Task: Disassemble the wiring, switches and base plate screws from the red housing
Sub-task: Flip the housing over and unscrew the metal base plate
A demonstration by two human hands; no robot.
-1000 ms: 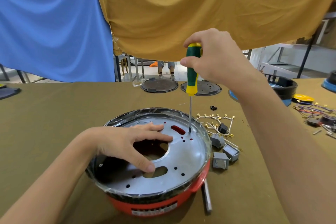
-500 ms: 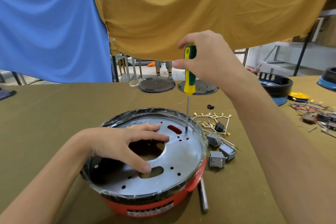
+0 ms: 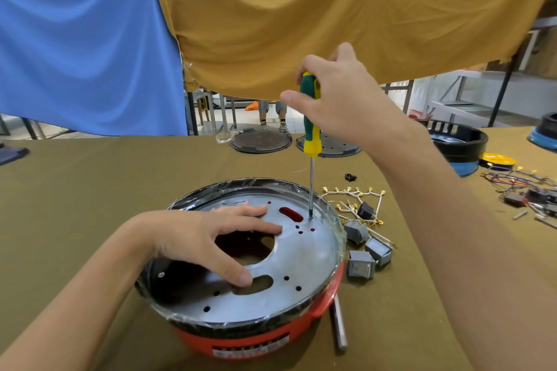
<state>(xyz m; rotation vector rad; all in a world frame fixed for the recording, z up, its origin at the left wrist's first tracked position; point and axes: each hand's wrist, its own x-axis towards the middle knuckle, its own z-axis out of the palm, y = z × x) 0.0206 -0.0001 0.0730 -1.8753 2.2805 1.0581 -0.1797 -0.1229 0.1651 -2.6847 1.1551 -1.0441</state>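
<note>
The red housing (image 3: pixel 256 337) sits upside down on the olive-green table (image 3: pixel 75 190), close to the near edge, with its round metal base plate (image 3: pixel 301 265) facing up and a rim of crinkled clear film around it. The left hand (image 3: pixel 208 235) lies flat on the near-left part of the plate, fingers spread and fairly straight, the thumb reaching toward a slot and the fingertips pointing across the big centre hole; it presses down and grips nothing. The right hand (image 3: pixel 337 93) is above the far-right part of the plate, its fingers curled round the top of a green and yellow screwdriver (image 3: pixel 310 117), which stands almost upright. The tip of the thin metal shaft meets the plate just beside a red oval opening, near a few small holes; whether a screw sits under the tip is too small to tell. Just to the right of the housing, on the table, lie three grey switches (image 3: pixel 361 250) and a tangle of white wires (image 3: pixel 355 196) with gold ends. A grey metal rod (image 3: pixel 339 325) lies on the table against the housing's near-right side. Farther right is another pile of coloured wires and small parts (image 3: pixel 524 190).
</note>
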